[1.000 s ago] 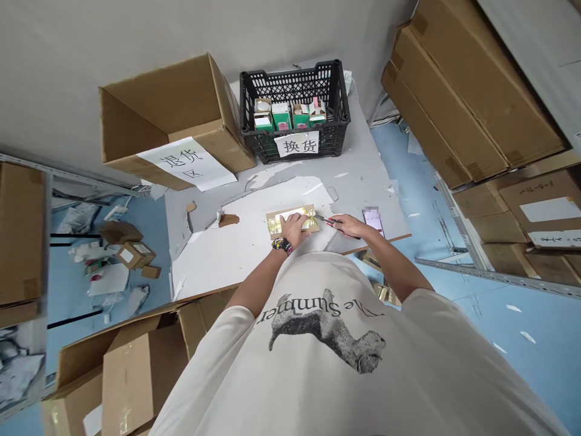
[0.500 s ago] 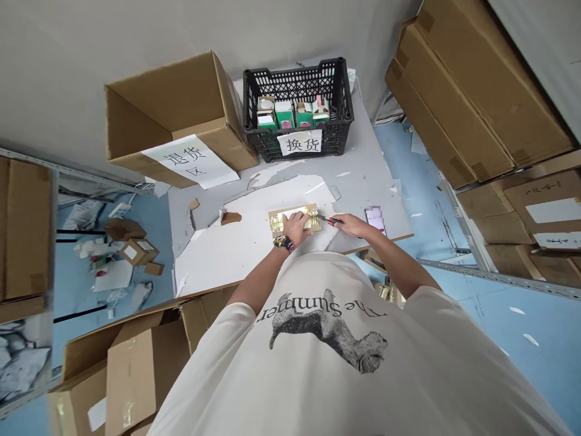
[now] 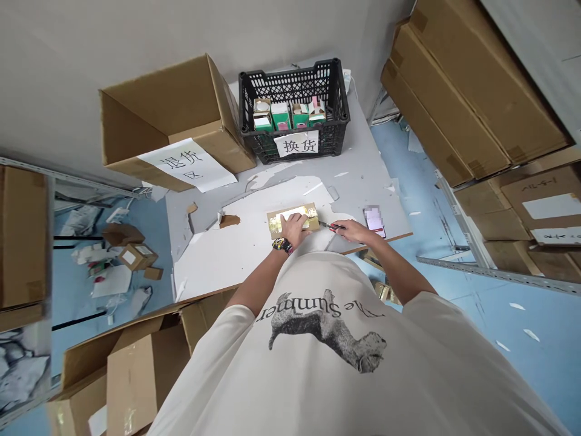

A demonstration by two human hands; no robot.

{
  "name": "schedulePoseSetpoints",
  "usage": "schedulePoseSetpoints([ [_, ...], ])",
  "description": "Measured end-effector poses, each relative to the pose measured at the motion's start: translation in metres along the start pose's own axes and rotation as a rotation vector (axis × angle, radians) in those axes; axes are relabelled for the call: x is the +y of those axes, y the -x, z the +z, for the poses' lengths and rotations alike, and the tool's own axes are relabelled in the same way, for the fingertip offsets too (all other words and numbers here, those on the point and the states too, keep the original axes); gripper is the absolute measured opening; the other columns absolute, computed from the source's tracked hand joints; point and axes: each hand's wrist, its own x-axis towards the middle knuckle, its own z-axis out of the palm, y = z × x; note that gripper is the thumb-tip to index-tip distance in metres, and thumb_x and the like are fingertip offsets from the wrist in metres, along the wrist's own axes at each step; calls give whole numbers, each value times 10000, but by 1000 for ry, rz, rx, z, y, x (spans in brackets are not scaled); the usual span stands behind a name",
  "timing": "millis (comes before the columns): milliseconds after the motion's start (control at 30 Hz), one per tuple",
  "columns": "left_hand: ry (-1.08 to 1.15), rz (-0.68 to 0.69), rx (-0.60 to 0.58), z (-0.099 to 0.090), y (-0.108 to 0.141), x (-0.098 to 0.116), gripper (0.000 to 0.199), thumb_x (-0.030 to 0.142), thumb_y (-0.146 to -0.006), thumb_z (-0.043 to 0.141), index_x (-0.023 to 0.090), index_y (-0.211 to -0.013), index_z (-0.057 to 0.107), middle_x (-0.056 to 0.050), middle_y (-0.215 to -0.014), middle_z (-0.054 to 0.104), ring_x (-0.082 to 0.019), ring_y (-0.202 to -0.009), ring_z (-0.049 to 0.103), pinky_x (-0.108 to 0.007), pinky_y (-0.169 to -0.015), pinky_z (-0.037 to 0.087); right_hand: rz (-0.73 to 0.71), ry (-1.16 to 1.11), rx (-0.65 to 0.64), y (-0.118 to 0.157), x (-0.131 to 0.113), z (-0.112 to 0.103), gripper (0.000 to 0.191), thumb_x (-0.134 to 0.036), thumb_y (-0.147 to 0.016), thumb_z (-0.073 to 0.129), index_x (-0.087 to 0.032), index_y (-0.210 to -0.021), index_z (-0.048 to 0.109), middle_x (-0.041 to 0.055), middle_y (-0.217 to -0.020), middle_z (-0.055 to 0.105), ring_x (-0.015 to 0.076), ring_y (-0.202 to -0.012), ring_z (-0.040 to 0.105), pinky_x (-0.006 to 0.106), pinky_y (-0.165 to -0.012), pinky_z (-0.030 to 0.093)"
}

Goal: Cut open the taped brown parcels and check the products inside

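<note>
A small cardboard box [image 3: 313, 225] with shiny clear tape and a white label lies on the worktable, its long side across in front of me. My left hand [image 3: 294, 228] presses down over it, thumb and fingers gripping the box. In my right hand [image 3: 351, 231] is a utility knife [image 3: 334, 226] with a dark body and red parts. The knife points left, its tip at the box's right end. Whether the blade touches the cardboard is too small to tell.
A phone [image 3: 374, 221] lies right of my right hand. Behind stand an open carton [image 3: 154, 115] with a paper sign and a black crate [image 3: 295, 130] holding several small green-and-white boxes. Torn white covering [image 3: 227, 254] lies on the worktable. Cartons [image 3: 149, 369] stand at lower left.
The knife tip has drawn back from the box top to its right end, slightly nearer me. My left hand stays on the box. The view has shifted slightly.
</note>
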Motion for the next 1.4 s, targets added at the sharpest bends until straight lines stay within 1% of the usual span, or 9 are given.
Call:
schedulePoseSetpoints([
  [100,13,7,22,2,4,-1,473,345,-1036,828,285,-1486,698,-169,-1475,743,-414,-1470,628,-768,-1388,263,-14,7,91,4,8,-1,450,-389,-1041,661,-253,-1437,825,17,-829,778,199,-668,674,299,-674,573],
  [200,9,27,39,3,8,-3,545,350,-1040,812,272,-1560,667,-175,-1498,737,-419,-1484,629,-750,-1419,230,-77,34,224,6,15,-2,505,-384,-1090,602,-256,-1535,802,88,-1134,888,275,-1009,813,390,-968,657],
  [300,4,48,34,2,10,-5,579,357,-1045,793,260,-1598,651,-180,-1521,729,-422,-1487,633,-730,-1431,229,-142,62,305,6,20,2,551,-356,-1114,521,-276,-1597,773,85,-1528,818,319,-1435,741,484,-1278,553],
  [400,-4,56,33,1,11,-7,616,358,-1054,767,260,-1646,627,-192,-1646,660,-418,-1527,610,-712,-1428,241,-197,66,336,3,21,8,584,-342,-1123,482,-267,-1643,738,66,-1698,707,311,-1597,642,506,-1385,464],
  [667,38,44,48,-15,6,-7,555,355,-1180,447,295,-1705,615,-151,-1681,653,-349,-1592,561,-582,-1385,324,-260,32,412,-4,14,22,552,-347,-1130,518,-296,-1633,739,48,-1689,715,307,-1591,651,523,-1399,463],
  [800,57,-9,87,-23,-11,-7,636,406,-1108,587,268,-1728,585,-151,-1805,540,-363,-1682,467,-544,-1385,343,-262,17,403,-3,9,29,555,-365,-1139,504,-302,-1641,730,47,-1692,713,301,-1590,646,515,-1391,469],
  [967,78,-39,-8,-22,-33,-10,745,453,-1024,697,318,-1743,554,-122,-1799,571,-407,-1676,465,-688,-1437,223,-253,0,399,-3,7,34,574,-379,-1136,482,-288,-1653,716,60,-1678,724,309,-1561,664,525,-1360,495],
  [1100,94,-42,-58,-20,-41,-13,752,470,-1002,716,344,-1729,571,-121,-1720,646,-422,-1587,547,-736,-1431,188,-243,-6,405,-4,8,36,589,-369,-1127,469,-254,-1648,718,81,-1667,731,310,-1540,681,523,-1357,496],
  [1400,16,-48,30,-13,-37,-9,635,436,-1086,600,374,-1718,604,-127,-1646,694,-422,-1507,587,-665,-1376,256,-239,-15,461,-7,9,43,559,-374,-1121,490,-274,-1613,737,79,-1674,724,313,-1562,662,509,-1372,480],
])
